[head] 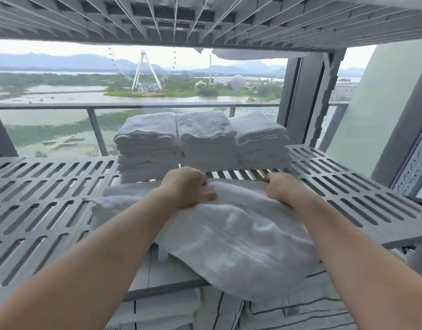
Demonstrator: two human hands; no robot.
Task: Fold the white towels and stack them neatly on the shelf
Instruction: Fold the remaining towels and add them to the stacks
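A loose white towel (238, 236) lies spread over the front of the grey slotted shelf (45, 201) and hangs past its front edge. My left hand (188, 186) grips the towel's far edge with curled fingers. My right hand (280, 188) grips the same edge further right. Behind the hands, three stacks of folded white towels (203, 141) stand side by side at the back of the shelf.
An upper grey shelf (205, 17) hangs close overhead, with white cloth (253, 54) drooping from its far edge. Below the front edge lie white fabrics with thin black lines (288, 308). A glass balcony railing (91, 106) and a grey post (303, 98) stand behind.
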